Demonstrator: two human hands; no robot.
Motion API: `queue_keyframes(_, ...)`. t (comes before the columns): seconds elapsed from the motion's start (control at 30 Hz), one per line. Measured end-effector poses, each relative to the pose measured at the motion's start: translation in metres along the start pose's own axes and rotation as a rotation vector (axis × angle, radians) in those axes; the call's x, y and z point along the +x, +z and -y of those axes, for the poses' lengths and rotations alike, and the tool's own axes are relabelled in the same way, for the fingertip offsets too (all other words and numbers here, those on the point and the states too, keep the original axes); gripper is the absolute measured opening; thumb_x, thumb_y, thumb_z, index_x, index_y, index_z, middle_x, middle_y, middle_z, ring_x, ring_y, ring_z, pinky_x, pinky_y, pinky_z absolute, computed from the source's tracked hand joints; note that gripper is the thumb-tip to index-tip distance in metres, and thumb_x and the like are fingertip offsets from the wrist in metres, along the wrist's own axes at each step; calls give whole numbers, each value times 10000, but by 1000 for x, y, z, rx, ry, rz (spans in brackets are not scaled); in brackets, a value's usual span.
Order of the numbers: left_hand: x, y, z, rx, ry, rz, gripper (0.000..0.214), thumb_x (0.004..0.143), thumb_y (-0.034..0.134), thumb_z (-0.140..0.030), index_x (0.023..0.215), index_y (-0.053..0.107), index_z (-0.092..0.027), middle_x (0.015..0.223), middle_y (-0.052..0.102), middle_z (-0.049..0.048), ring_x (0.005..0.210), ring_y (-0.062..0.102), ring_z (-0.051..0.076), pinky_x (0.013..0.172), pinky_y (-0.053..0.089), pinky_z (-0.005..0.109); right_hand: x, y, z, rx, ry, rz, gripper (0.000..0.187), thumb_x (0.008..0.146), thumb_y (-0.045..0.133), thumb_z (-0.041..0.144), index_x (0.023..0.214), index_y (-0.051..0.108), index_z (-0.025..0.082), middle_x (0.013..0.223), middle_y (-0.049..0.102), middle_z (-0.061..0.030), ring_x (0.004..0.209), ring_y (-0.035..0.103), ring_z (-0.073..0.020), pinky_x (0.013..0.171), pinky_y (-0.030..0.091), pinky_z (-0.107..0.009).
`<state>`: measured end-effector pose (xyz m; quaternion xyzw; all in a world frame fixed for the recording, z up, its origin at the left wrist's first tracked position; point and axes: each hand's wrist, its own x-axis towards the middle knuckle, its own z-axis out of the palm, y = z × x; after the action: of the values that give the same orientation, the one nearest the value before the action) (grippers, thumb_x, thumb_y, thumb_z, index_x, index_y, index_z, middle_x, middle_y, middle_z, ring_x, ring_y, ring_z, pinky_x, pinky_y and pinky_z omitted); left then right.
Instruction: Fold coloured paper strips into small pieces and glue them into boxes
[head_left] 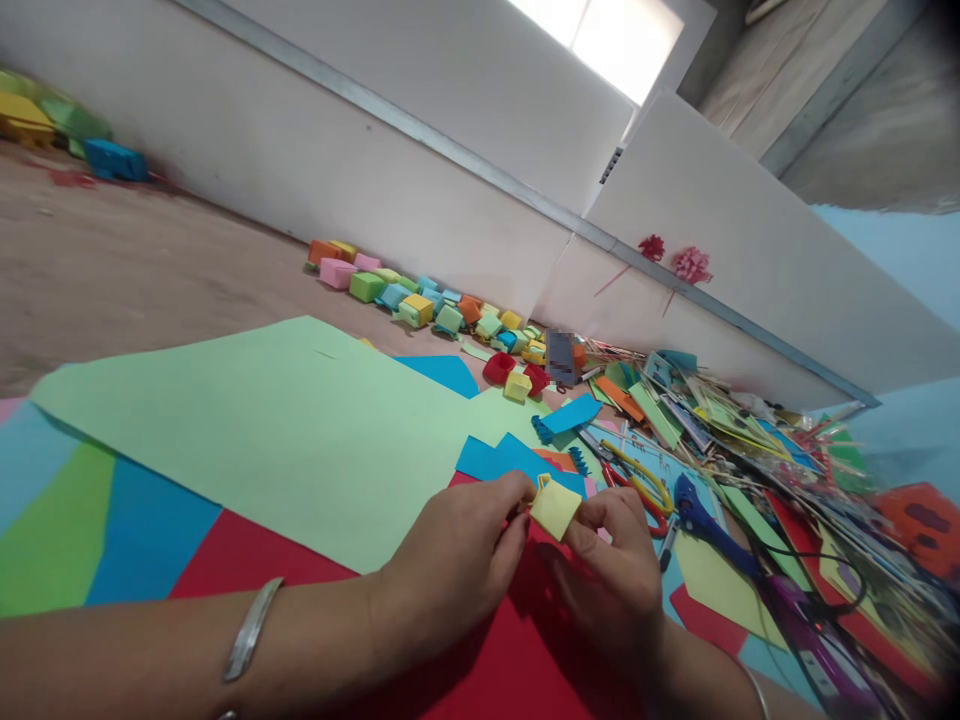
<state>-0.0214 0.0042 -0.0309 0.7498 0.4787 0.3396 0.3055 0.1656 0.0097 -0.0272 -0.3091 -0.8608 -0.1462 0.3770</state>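
Note:
Between my two hands is a small pale yellow paper box (555, 510), with a thin looped strip sticking up at its left corner. My left hand (457, 545) pinches that left corner and strip. My right hand (615, 560) grips the box's right side, its fingers closed and partly hidden beneath. Below them lies a red paper sheet (517, 640). Just beyond are blue paper pieces (517, 460), and a large light green sheet (262, 440) spreads to the left.
Scissors (637, 480) with red and yellow handles lie right of my hands, near a blue and purple glue gun (787, 600) with a cord. Small coloured paper boxes (412, 300) line the wall. Paper scraps and sticks (712, 410) heap up at the right.

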Motion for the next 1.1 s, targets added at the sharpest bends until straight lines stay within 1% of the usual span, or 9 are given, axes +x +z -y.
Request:
queue_keyframes(0.1,0,-1,-1,38,3,-13,227,900,389,-229,969,605,-213,869,726,63,743,654,241,638,404,317,-2,1,-2,-6,-2,15,41,813,628,129,789,638,159,678,452,-25,651,391,-162,595,283,-320)
queue_keyframes(0.23,-1,-3,-2,102,10,-36,250,890,393,-229,999,617,-214,803,711,53,702,641,238,618,400,316,-1,1,-4,5,-35,6,47,819,651,112,832,651,156,649,449,-10,641,363,-147,603,255,-307)
queue_keyframes(0.37,-2,-4,-3,126,48,-66,252,879,397,-214,979,629,-210,753,679,37,663,610,221,616,395,312,2,0,-7,-4,-49,-24,78,820,652,107,770,635,164,633,439,3,632,363,-133,604,237,-294)
queue_keyframes(0.47,-2,-4,-3,127,56,-68,242,879,401,-211,957,630,-206,711,649,23,633,580,206,603,383,300,2,-1,-10,5,-36,-15,70,838,634,128,781,635,169,645,429,2,644,358,-138,607,242,-290)
queue_keyframes(0.57,-2,-3,-2,105,61,-73,239,881,401,-207,948,630,-205,698,637,13,617,558,190,600,375,289,2,-1,-11,12,-36,-9,83,849,627,148,768,622,167,658,435,-6,652,354,-142,614,252,-294)
queue_keyframes(0.67,-1,-2,0,70,72,-89,230,879,410,-212,920,636,-203,669,617,2,596,530,176,589,366,281,3,-1,-10,18,-67,-23,80,843,628,128,774,622,167,648,433,-5,646,357,-142,612,258,-294)
queue_keyframes(0.83,-3,0,3,-18,61,-104,225,827,456,-195,945,647,-188,625,572,-20,569,497,156,566,357,266,5,0,-10,39,-74,-23,84,828,629,95,798,639,173,615,446,-1,633,378,-145,599,269,-290)
queue_keyframes(0.93,-4,1,3,-40,67,-113,230,789,474,-177,929,656,-177,586,511,-39,539,457,143,542,341,259,4,0,-11,50,-73,-15,88,823,627,91,797,648,173,610,465,-7,628,389,-149,601,281,-295)
queue_keyframes(1.1,-3,1,2,-70,82,-113,238,739,484,-153,896,662,-166,542,401,-71,499,385,125,506,304,249,6,-2,-10,78,-99,-25,140,812,628,55,864,666,179,610,503,-8,614,401,-146,596,297,-295)
